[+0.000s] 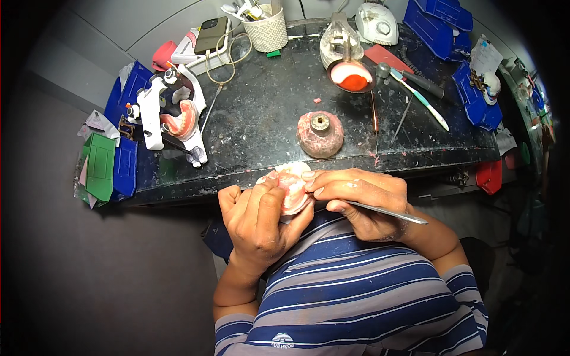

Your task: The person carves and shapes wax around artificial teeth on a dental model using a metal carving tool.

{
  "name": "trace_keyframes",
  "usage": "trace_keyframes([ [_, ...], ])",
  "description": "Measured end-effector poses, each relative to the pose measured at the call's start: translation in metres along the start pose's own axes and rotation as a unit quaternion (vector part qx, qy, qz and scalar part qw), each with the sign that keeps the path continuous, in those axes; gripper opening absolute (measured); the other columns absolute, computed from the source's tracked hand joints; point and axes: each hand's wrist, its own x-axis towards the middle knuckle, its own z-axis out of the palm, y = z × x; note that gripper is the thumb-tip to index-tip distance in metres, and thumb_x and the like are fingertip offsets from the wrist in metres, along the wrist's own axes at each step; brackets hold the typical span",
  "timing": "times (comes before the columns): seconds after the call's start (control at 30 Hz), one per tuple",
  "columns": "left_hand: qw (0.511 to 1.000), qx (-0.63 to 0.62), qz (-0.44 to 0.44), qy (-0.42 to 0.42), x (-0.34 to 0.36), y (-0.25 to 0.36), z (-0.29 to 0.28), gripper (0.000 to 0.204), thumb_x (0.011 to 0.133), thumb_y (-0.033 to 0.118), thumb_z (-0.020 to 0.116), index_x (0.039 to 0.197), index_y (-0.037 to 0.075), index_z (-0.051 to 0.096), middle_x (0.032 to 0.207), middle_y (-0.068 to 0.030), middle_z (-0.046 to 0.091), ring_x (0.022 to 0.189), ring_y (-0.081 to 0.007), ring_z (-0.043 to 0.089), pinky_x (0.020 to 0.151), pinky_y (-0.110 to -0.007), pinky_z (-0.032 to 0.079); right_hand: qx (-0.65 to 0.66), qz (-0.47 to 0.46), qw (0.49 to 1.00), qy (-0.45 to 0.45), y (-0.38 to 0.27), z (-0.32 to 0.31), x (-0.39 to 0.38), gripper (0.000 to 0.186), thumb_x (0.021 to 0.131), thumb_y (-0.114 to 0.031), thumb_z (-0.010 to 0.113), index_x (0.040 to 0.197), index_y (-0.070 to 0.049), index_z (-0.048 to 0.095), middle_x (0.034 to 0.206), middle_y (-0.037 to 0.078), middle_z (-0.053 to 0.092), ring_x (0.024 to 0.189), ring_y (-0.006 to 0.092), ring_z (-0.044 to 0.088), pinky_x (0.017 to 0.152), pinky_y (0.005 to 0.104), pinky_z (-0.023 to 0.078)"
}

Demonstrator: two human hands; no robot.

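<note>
In my left hand (pixel 258 219) is a pink and white dental model (pixel 290 183), gripped at the bench's front edge with fingers over its left side. My right hand (pixel 371 207) holds a slim metal hand tool (pixel 396 213), and its fingertips rest at the model's right side; the tool's working tip is hidden there. A round, pink-stained burner (pixel 320 139) stands just behind the model. Further back, a metal bowl of red material (pixel 352 80) sits on a clear holder.
A white articulator with dentures (pixel 180 121) stands left on the black bench (pixel 243 101). Blue trays (pixel 475 101) and a green tray (pixel 98 166) line the sides. A pen cup (pixel 265 32), phone (pixel 211 35), toothbrush (pixel 421 101) and white device (pixel 377 24) lie toward the back.
</note>
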Motion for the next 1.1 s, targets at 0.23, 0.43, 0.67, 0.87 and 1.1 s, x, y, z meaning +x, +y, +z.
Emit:
trace_keyframes([
  [0.23,1.000,0.009,0.004,-0.006,0.001,-0.001,-0.001,0.057,0.070,0.038,0.099,0.098,0.006,0.061,0.097,-0.0141,0.077,0.073,-0.0223,0.067,0.077,-0.040,0.039,-0.002,-0.003,1.000,-0.005,0.002,0.001,0.001,0.014,0.096,-0.003,0.075,0.109,0.003,0.074,0.106,0.019,0.077,0.097,0.0327,0.079,0.085,0.0370,0.064],
  [0.43,1.000,0.004,0.004,-0.006,0.001,-0.001,-0.001,0.055,0.069,0.035,0.098,0.097,0.007,0.062,0.097,-0.0136,0.077,0.073,-0.0219,0.067,0.078,-0.039,0.039,0.031,0.037,0.999,-0.025,0.001,-0.003,-0.001,0.016,0.099,-0.009,0.072,0.108,0.005,0.075,0.107,0.021,0.078,0.103,0.0346,0.079,0.095,0.0413,0.063],
  [0.67,0.999,-0.028,-0.016,-0.012,0.001,0.000,-0.003,0.053,0.067,0.027,0.098,0.099,0.005,0.062,0.095,-0.0123,0.076,0.073,-0.0225,0.066,0.077,-0.039,0.040,0.031,0.024,0.999,-0.018,0.002,-0.003,0.002,0.013,0.098,-0.006,0.074,0.106,0.004,0.074,0.104,0.018,0.078,0.100,0.0315,0.078,0.087,0.0371,0.063],
  [0.87,0.968,-0.208,-0.139,0.013,-0.004,0.001,0.005,0.046,0.068,0.020,0.098,0.094,0.004,0.063,0.084,-0.0104,0.069,0.064,-0.0246,0.057,0.069,-0.037,0.043,0.096,-0.010,0.993,0.063,0.019,-0.009,-0.005,0.038,0.099,-0.032,0.075,0.102,0.005,0.068,0.096,0.024,0.077,0.098,0.0349,0.079,0.094,0.0499,0.063],
  [1.1,0.918,-0.319,-0.233,0.032,-0.009,0.005,0.007,0.047,0.072,0.015,0.100,0.093,0.003,0.061,0.082,-0.0072,0.065,0.070,-0.0134,0.060,0.062,-0.028,0.047,0.113,0.044,0.992,0.037,0.009,-0.017,-0.022,0.034,0.107,-0.032,0.065,0.112,0.001,0.057,0.091,0.021,0.078,0.092,0.0306,0.081,0.100,0.0523,0.060],
])
